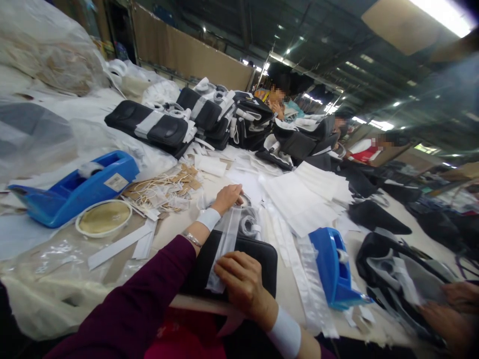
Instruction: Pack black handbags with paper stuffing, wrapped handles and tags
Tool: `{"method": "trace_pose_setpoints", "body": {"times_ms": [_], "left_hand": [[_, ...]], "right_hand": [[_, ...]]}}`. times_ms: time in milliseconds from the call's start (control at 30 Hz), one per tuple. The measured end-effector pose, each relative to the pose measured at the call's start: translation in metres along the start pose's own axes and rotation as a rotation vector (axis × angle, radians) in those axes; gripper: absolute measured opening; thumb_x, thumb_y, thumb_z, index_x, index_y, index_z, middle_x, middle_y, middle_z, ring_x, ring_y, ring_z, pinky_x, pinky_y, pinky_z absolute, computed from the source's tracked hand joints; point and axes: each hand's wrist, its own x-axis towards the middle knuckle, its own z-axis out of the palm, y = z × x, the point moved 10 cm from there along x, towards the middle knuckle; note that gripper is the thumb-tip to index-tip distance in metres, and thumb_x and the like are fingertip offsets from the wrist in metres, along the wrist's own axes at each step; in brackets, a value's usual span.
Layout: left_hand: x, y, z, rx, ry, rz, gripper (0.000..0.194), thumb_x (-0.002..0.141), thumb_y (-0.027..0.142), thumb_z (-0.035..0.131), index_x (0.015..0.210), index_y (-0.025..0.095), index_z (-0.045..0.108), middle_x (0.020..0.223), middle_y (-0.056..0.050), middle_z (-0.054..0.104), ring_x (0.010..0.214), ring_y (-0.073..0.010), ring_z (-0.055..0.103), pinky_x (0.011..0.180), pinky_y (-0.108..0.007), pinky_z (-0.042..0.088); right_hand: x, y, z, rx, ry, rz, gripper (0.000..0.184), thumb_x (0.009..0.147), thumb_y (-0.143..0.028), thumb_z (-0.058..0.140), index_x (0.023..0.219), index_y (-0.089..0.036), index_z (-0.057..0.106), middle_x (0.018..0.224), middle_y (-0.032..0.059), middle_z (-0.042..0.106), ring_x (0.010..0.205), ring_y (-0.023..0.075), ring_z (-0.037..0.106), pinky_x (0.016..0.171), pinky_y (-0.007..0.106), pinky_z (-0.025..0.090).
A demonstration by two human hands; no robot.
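"Pressing down on what, exactly?"

"The right hand (245, 283) has its fingers curled onto the near end of a translucent strip (227, 234); I can't tell whether they pinch it or only press; the black bag (264, 254) lies right beneath them, on the counter (170, 232)."

"And the left hand (224, 200)?"

"Its fingers bend down by the bag's far edge, near a pale coil (247, 225); what they hold, if anything, is hidden."

"So how far along?"

"Partway, I'd judge; the strip spans the bag between both sets of fingers; whether its ends are fastened doesn't show; beyond the left fingers, a black case (125, 117) already wears a white band (148, 123); that one looks further along."
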Motion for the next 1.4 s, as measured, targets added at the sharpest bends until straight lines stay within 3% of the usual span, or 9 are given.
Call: {"method": "trace_pose_setpoints", "body": {"times_ms": [133,267,433,633,733,933,1100,1233,1400], "left_hand": [[-0.004,0.015,-0.001,0.11,0.003,0.073,0.032,0.096,0.041,0.049,0.086,0.014,0.064,0.073,-0.001,0.065,0.067,-0.0136,0.063,0.07,-0.032,0.053],[-0.016,0.047,-0.015,0.19,0.112,0.228,0.027,0.097,0.033,0.043,0.089,0.017,0.064,0.077,-0.002,0.068,0.076,-0.0157,0.065,0.076,-0.028,0.05],[-0.066,0.084,-0.022,0.337,0.156,0.437,0.017,0.093,0.028,0.048,0.091,0.02,0.063,0.095,-0.006,0.064,0.098,-0.0212,0.059,0.091,-0.032,0.046],[-0.143,0.071,-0.016,0.711,0.071,0.46,0.024,0.094,0.021,0.043,0.114,0.019,0.058,0.101,-0.01,0.056,0.095,-0.0263,0.054,0.088,-0.039,0.045],[-0.158,0.065,-0.005,0.97,-0.015,0.504,0.032,0.094,0.022,0.047,0.125,0.015,0.051,0.103,-0.012,0.055,0.091,-0.0279,0.052,0.083,-0.041,0.047],[-0.177,0.069,0.019,1.026,-0.118,0.769,0.039,0.095,0.016,0.044,0.133,0.017,0.042,0.116,-0.014,0.052,0.102,-0.029,0.053,0.088,-0.042,0.05],[-0.16,0.063,0.022,0.865,-0.305,0.574,0.041,0.093,0.021,0.046,0.133,0.022,0.04,0.116,-0.011,0.048,0.085,-0.0217,0.06,0.066,-0.032,0.053],[-0.143,0.066,0.03,0.627,-0.59,0.403,0.052,0.085,0.023,0.056,0.134,0.025,0.038,0.106,-0.004,0.05,0.09,-0.0209,0.057,0.081,-0.036,0.05],[-0.135,0.061,0.032,0.535,-0.702,0.285,0.053,0.085,0.026,0.056,0.135,0.025,0.037,0.1,-0.002,0.049,0.092,-0.0196,0.055,0.088,-0.037,0.045]], "right_hand": [[-0.005,0.002,0.013,-0.05,-0.066,0.03,0.02,0.094,-0.012,0.046,0.099,-0.018,0.065,0.093,0.0065,0.069,0.088,0.0178,0.058,0.071,0.031,0.045],[-0.006,0.004,0.019,-0.064,-0.081,0.08,0.02,0.094,-0.011,0.046,0.092,-0.017,0.064,0.088,0.0065,0.066,0.088,0.0181,0.057,0.072,0.03,0.045],[-0.012,0.005,0.025,-0.089,-0.093,0.116,0.02,0.094,-0.011,0.045,0.088,-0.017,0.063,0.087,0.0056,0.063,0.086,0.0185,0.055,0.069,0.03,0.045],[-0.018,0.007,0.027,-0.115,-0.062,0.106,0.02,0.093,-0.013,0.048,0.078,-0.018,0.06,0.083,0.0031,0.061,0.081,0.0169,0.051,0.065,0.03,0.041],[-0.02,0.006,0.023,-0.13,-0.017,0.094,0.021,0.093,-0.013,0.048,0.076,-0.018,0.059,0.083,0.0027,0.06,0.081,0.0168,0.05,0.064,0.031,0.039],[-0.022,0.003,0.016,-0.175,0.048,0.036,0.017,0.092,-0.018,0.053,0.076,-0.017,0.058,0.079,0.0008,0.055,0.077,0.0167,0.047,0.062,0.031,0.036],[-0.024,0.002,0.009,-0.212,0.11,-0.003,0.018,0.091,-0.019,0.054,0.074,-0.017,0.058,0.081,0.0008,0.054,0.077,0.0174,0.046,0.06,0.031,0.034],[-0.027,0.002,0.005,-0.234,0.125,-0.015,0.016,0.091,-0.018,0.054,0.075,-0.017,0.059,0.084,0.0019,0.055,0.081,0.0189,0.048,0.063,0.031,0.035],[-0.029,0.002,0.006,-0.223,0.117,-0.007,0.013,0.089,-0.018,0.055,0.077,-0.017,0.059,0.085,0.0028,0.055,0.082,0.0197,0.048,0.063,0.031,0.034]]}}
